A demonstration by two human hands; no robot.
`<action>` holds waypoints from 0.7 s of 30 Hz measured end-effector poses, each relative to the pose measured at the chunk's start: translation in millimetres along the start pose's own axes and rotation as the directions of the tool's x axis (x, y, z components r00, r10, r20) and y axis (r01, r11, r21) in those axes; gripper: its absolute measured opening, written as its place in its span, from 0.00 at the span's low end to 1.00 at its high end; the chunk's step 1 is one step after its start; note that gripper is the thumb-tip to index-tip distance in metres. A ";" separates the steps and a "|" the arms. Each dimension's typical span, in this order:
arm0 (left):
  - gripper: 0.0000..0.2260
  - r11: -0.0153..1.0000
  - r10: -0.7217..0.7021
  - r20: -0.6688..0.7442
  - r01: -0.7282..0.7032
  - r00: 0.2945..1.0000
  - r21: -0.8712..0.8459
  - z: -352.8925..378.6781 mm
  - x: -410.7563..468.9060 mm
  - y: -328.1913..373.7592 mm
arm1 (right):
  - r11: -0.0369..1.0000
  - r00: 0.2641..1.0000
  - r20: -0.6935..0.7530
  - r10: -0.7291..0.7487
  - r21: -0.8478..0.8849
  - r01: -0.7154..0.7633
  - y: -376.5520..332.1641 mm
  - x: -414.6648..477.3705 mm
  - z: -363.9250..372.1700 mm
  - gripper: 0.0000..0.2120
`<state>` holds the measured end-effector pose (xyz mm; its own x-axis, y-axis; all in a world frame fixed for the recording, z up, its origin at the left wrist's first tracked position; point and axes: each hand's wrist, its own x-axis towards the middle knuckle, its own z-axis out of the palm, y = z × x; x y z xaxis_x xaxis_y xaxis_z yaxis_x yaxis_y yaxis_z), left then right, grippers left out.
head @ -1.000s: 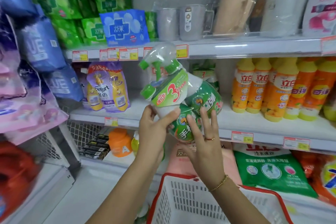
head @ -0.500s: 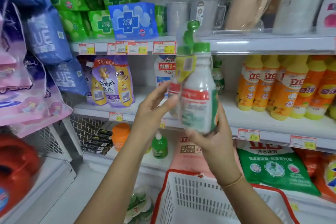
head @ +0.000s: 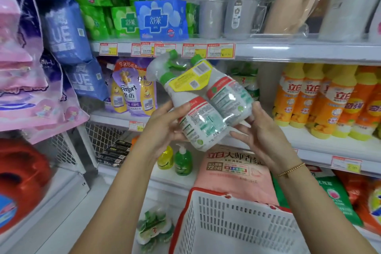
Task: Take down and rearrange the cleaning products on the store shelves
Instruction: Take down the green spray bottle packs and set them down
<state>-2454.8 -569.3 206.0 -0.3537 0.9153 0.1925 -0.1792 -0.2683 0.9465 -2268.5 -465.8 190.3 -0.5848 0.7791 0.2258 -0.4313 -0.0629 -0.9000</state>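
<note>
Currently held: one shrink-wrapped twin pack [head: 206, 109] of white plastic spray bottles with green caps, tilted with the trigger heads up and to the left and the back labels turned to the camera, in the air before the grey middle shelf [head: 329, 145]. The left hand [head: 162, 130] is closed on the nearer bottle, with the thumb pressed on its front and the other fingers curled beneath. The right hand [head: 263, 136] is cupped round the base of the farther bottle, its fingers [head: 239, 133] loosely spread and the thumb laid up the side. A yellow card tag [head: 191, 80] is carried across the bottle necks, above both thumbs. Below the right fingers a white slotted plastic basket with a red rim [head: 226, 231] is seen, with a pink printed bag [head: 233, 173] between the two. Just under the left fingers a round yellow pump bottle [head: 166, 157] and a green pump bottle [head: 183, 161] are stood side by side. Orange-and-yellow dish-liquid bottles [head: 321, 101] are ranked to the right of the right thumb. Purple refill pouches [head: 132, 90] are shelved to the left of the left thumb.
</note>
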 end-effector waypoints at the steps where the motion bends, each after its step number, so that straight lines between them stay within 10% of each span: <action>1: 0.17 1.000 0.004 -0.058 -0.004 0.998 -0.002 2.2 1.4 -1.7 | 0.985 0.998 -0.048 -0.048 -0.170 0.040 -2.3 -1.0 2.8 0.23; 5: 0.21 1.000 -0.003 -0.292 -0.006 0.956 -0.028 12.6 7.2 -14.4 | 0.656 0.954 0.069 -0.292 -0.711 0.253 9.4 -13.9 36.0 0.36; 10: 0.27 0.987 0.101 -0.392 -0.042 0.915 0.157 30.5 1.6 -20.4 | 0.330 0.895 0.104 -0.434 -0.906 0.265 56.5 -10.9 53.1 0.48; 13: 0.31 0.951 0.140 -0.305 -0.041 0.942 0.308 26.5 -5.1 -14.2 | 0.496 0.878 0.022 -0.478 -0.818 0.290 50.8 -10.1 41.3 0.41; 17: 0.26 0.849 0.208 -0.197 -0.077 0.958 0.523 8.8 -5.3 0.6 | 0.933 0.997 0.000 -0.081 -0.350 0.076 38.2 -12.3 18.9 0.34; 21: 0.35 0.816 0.056 -0.279 0.117 0.959 0.567 -23.8 7.4 -0.4 | 0.961 0.948 0.162 0.275 -0.015 -0.277 44.2 -14.0 14.5 0.44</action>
<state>-2479.2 -569.5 200.9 -0.6055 0.7784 0.1657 0.3327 0.0585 0.9412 -2289.4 -488.5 152.8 -0.7843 0.6198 0.0267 -0.2425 -0.2667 -0.9328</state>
